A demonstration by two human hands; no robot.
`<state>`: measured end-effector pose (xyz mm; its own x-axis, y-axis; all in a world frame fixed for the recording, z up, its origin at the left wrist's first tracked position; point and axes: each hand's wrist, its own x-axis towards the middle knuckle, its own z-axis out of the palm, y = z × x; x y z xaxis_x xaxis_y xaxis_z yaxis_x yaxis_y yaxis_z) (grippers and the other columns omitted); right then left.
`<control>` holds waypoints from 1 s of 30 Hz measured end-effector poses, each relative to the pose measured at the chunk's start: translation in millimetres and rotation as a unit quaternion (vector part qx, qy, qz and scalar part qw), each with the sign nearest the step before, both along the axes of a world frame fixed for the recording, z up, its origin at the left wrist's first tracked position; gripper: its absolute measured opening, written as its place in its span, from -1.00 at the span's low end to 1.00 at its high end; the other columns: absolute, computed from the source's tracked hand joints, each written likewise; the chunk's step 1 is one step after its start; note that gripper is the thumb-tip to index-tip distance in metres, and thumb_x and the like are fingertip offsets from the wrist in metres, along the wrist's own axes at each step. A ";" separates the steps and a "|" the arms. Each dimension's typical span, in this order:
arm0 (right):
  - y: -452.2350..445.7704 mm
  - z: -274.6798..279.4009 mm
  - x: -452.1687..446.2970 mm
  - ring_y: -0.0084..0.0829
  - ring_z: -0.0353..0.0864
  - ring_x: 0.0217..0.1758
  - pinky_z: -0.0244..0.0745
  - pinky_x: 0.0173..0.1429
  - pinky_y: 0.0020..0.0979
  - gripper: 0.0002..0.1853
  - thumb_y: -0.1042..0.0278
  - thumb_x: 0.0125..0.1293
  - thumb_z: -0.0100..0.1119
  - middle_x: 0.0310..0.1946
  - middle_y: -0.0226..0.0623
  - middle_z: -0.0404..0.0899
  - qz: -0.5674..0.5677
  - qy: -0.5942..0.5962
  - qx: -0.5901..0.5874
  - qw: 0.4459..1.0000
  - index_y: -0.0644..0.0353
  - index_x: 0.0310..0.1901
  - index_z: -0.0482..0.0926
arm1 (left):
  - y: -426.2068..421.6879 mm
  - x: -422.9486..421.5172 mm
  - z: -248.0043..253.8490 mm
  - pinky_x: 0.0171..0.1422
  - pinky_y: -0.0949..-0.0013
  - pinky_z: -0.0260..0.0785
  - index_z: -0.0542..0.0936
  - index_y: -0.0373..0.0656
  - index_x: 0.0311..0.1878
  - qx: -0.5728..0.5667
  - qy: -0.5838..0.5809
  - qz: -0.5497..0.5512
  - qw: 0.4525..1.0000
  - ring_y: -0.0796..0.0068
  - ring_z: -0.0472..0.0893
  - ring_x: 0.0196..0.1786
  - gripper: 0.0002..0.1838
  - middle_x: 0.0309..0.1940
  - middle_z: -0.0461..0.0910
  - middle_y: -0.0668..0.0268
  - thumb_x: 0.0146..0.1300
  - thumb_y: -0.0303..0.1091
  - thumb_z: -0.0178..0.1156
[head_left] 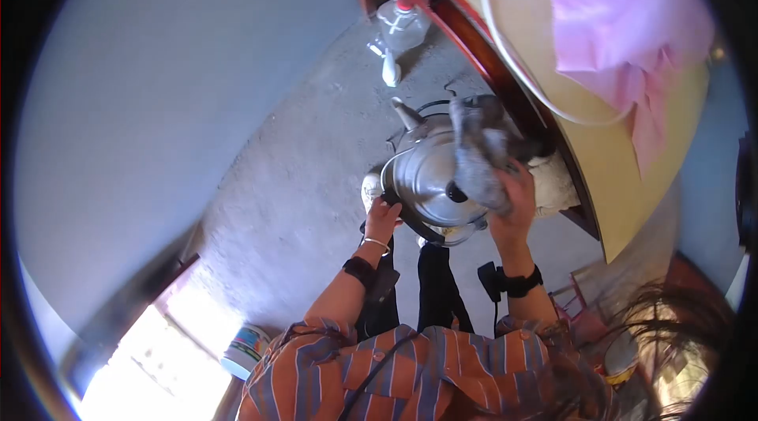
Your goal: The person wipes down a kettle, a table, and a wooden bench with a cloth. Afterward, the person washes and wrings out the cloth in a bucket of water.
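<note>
A large silvery metal kettle (422,164) is in front of my legs, its spout pointing away to the upper left. My left hand (384,218) is closed around the black grip of the kettle's handle (421,226), which is swung down toward me. On the kettle's right side, my right hand (515,204) grips a grey, patterned cloth (480,160) that is smeared by motion. The cloth overlaps the right part of the lid. Beside it shows the black lid knob (455,191). Whether the kettle rests on something is hidden.
A wooden table (663,160) with a dark red edge stands at the right, with pink fabric (624,18) on top. A clear jug (401,24) with a red cap and a white bottle (390,69) are on the concrete floor (300,137). A bucket (245,350) stands lower left.
</note>
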<state>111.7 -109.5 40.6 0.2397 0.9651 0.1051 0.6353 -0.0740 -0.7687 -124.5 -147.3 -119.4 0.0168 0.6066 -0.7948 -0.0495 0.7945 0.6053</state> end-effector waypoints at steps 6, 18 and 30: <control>36.8 -99.4 20.4 -0.09 0.30 0.08 0.19 0.17 -0.24 -0.42 0.69 -0.27 -0.05 -0.03 -0.11 0.36 0.053 -0.099 -0.072 0.991 0.15 -0.05 0.42 | -9.4 9.0 -28.7 -0.51 0.57 0.40 0.39 -0.20 -0.17 -0.082 -0.016 0.003 0.997 0.59 0.50 -0.46 -0.56 -0.48 0.46 0.34 -0.07 -0.22 0.31; 21.9 -113.4 32.2 -0.17 0.35 0.06 0.16 0.19 -0.31 -0.41 0.71 -0.21 -0.09 -0.06 -0.09 0.40 -0.090 -0.075 -0.108 0.987 0.28 0.02 0.32 | 59.0 18.6 25.7 -0.30 0.16 0.35 0.47 -0.27 -0.41 0.094 0.165 -0.204 0.960 0.04 0.53 -0.41 -0.65 -0.57 0.51 0.05 -0.14 -0.14 0.16; 42.6 -100.5 23.0 -0.07 0.36 0.01 0.19 0.14 -0.24 -0.46 0.69 -0.25 -0.08 -0.13 -0.01 0.40 -0.018 -0.229 -0.104 0.968 0.31 -0.05 0.37 | 52.7 32.3 13.4 -0.01 0.15 0.31 0.12 -0.34 0.16 0.153 0.155 -0.212 0.953 -0.05 0.46 -0.09 -0.26 -0.17 0.45 -0.14 -0.04 -0.19 0.21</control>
<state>134.7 -66.9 -59.9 0.2485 0.9685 0.0134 0.9001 -0.2257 -0.3727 -92.3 -94.6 -106.0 0.1044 0.8018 -0.5884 0.4550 0.4876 0.7452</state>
